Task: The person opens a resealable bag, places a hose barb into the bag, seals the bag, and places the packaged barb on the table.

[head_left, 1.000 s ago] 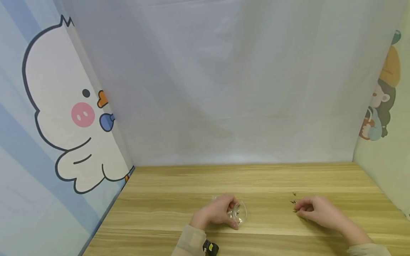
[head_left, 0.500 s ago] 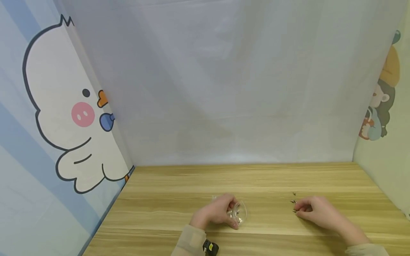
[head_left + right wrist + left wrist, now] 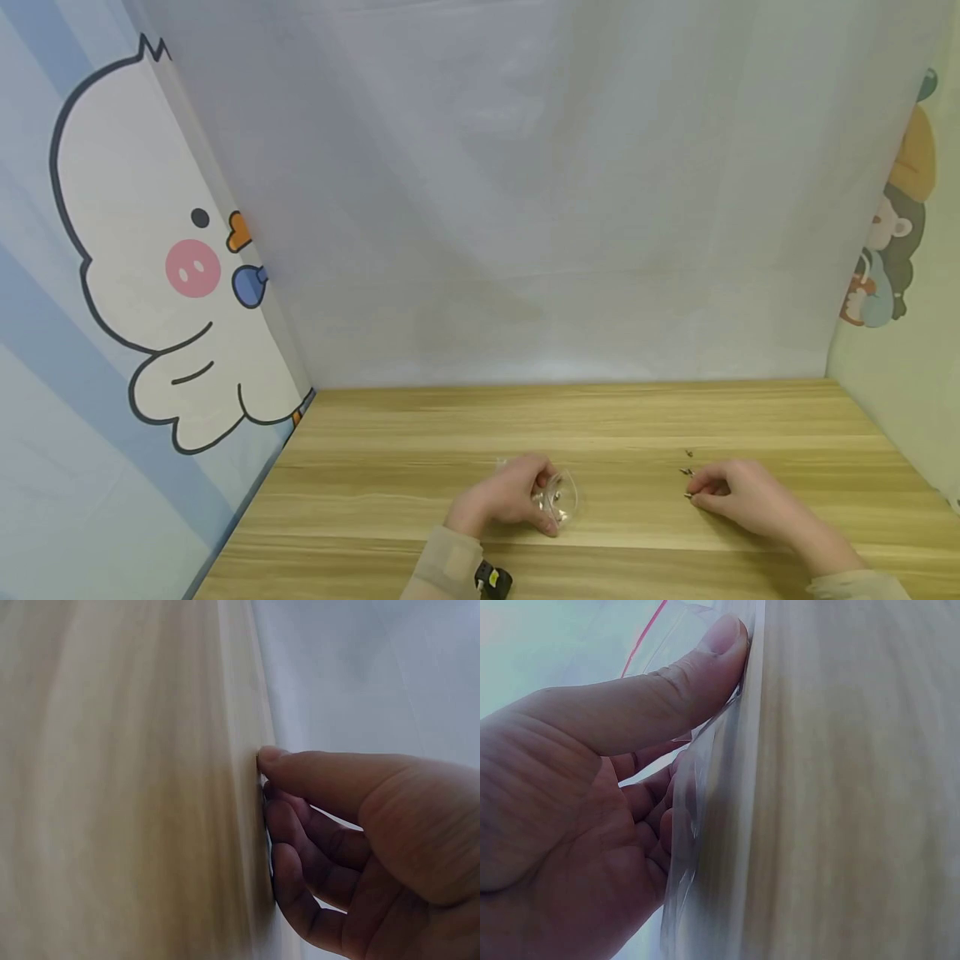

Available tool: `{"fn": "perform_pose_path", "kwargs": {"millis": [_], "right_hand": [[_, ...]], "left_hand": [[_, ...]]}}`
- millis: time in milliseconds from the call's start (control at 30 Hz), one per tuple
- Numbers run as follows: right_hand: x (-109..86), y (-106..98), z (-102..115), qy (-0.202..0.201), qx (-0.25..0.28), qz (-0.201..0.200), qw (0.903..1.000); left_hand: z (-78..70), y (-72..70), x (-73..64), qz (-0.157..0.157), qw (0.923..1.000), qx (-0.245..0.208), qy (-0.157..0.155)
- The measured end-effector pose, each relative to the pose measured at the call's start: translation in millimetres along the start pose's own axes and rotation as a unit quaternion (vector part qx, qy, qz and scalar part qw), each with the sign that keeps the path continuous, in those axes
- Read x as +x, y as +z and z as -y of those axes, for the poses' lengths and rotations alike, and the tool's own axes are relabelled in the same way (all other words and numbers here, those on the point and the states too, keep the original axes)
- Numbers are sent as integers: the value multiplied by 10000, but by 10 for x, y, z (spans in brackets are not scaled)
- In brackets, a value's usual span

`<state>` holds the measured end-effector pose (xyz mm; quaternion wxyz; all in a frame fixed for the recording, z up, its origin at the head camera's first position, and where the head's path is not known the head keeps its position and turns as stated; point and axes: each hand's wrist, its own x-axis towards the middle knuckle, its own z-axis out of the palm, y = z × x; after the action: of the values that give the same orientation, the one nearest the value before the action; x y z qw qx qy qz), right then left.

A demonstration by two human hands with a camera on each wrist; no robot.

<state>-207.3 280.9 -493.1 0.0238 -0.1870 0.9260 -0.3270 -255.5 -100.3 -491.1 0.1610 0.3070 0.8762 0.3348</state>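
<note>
On the table, my left hand [image 3: 510, 496] grips a clear plastic zip bag [image 3: 566, 500], its thumb and fingers spread around the mouth. Small shiny metal pieces show inside. The left wrist view shows the bag's red seal line [image 3: 643, 637] beyond the thumb. To the right, my right hand [image 3: 742, 492] has thumb and fingertips down at the tabletop, pinching a small metal piece [image 3: 688, 496], too small to make out its kind. Just behind the fingertips lie more small dark metal pieces [image 3: 686, 472], with another metal bit [image 3: 689, 454] a little farther back.
The wood-grain table [image 3: 420, 425] ends at a pale hanging sheet [image 3: 562, 250]. Printed cartoon panels flank it on both sides. A small black device [image 3: 493, 579] sits at my left wrist.
My right hand's fingertips have shifted very slightly left with the small metal piece. My left hand and the zip bag have stayed in place.
</note>
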Motion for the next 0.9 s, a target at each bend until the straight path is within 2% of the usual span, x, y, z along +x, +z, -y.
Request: {"fn": "perform_pose_path", "kwargs": {"millis": [600,900], "right_hand": [[5,31,-28,-324,-188,-128,9992],[3,32,-5,-336,-188,-117,9992]], "left_hand": [[7,13,-3,4,10000,-77,-29],[-19,-3,-13,38,9999,-83,-58]]}}
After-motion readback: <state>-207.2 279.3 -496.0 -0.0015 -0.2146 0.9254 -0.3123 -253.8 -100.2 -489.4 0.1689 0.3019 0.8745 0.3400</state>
